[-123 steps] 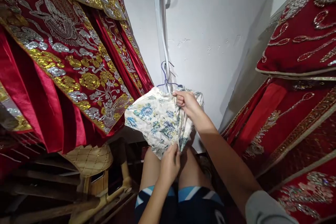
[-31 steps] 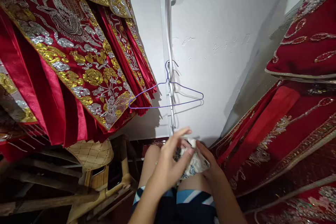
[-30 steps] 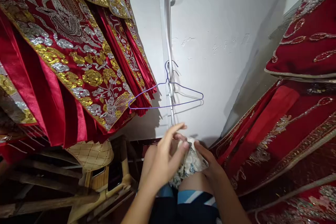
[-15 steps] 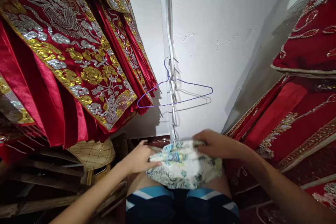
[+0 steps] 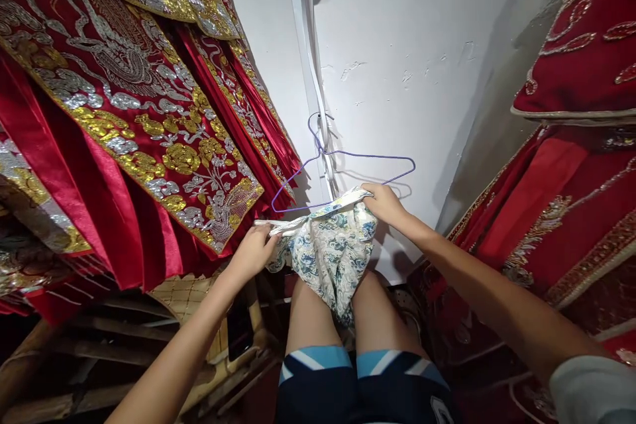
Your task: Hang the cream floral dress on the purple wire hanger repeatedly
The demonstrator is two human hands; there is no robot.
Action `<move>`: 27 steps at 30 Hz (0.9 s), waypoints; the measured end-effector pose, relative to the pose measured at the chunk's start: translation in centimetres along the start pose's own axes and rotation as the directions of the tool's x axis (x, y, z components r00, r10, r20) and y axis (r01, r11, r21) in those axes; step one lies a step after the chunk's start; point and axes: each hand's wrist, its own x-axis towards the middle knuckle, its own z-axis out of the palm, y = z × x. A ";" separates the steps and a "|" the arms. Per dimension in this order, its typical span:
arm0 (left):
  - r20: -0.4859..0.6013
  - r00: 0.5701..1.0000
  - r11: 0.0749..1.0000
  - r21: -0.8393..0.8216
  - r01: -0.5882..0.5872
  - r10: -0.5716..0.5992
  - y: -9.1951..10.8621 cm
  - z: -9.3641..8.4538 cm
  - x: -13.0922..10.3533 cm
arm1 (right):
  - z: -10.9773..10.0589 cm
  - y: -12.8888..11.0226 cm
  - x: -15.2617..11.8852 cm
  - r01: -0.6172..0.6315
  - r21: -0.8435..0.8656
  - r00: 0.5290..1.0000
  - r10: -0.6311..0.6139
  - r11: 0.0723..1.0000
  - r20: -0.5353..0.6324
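Half a second ago the cloth (image 5: 335, 245) is low over your lap; now it is up at the hanger (image 5: 370, 156), its top edge drawn out in a slanting line. It hangs from both your hands in front of the hanger's lower bar, nearer the left corner than the right, its folds dropping to a point between your thighs (image 5: 313, 321).

Keep that top edge stretched evenly, so the band doesn't twist or roll; it looks thin and soft, and slack would likely let it bunch. The left end seems to sag a little, so level it by lifting that side gently. Mind the wire just behind: a fold could catch on the bar if you pull sideways. Small, matched moves of both hands suit it better than one long tug.

Your left hand (image 5: 252, 253) grips the left end, palm down, thumb toward the cloth, forearm rising from the lower left. Your right hand (image 5: 385, 204) is closed on the right end, a little higher, its forearm slanting in from the lower right. The fingertips under the band are hidden.
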 end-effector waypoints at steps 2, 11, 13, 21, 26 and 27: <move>0.015 0.999 0.999 -0.014 0.030 -0.030 0.2 0.4 0.4 | -0.8 -0.3 -0.5 -0.013 0.010 1.000 0.013 1.000 -0.015; -0.359 0.933 0.935 -0.329 -0.129 0.003 3.3 -1.5 4.1 | -1.1 -1.2 -0.9 -0.068 0.127 0.997 0.070 0.990 -0.014; -0.428 0.904 0.893 -0.399 -0.207 0.018 4.1 -2.1 5.0 | -0.5 -1.2 -1.6 -0.057 0.163 0.998 0.062 0.985 -0.028; -0.441 0.895 0.986 -0.114 -0.123 0.061 4.6 -2.4 6.3 | -3.5 1.5 -1.2 -0.088 0.061 0.963 0.101 0.994 -0.252; -0.403 0.912 0.995 -0.033 -0.091 0.070 4.3 -2.1 6.5 | -6.5 2.6 2.5 -0.073 -0.250 0.989 0.037 0.966 -0.146; -0.420 0.904 0.995 -0.032 -0.096 0.074 4.1 -2.1 6.6 | -7.0 2.4 2.8 -0.038 -0.281 0.995 0.010 0.959 -0.099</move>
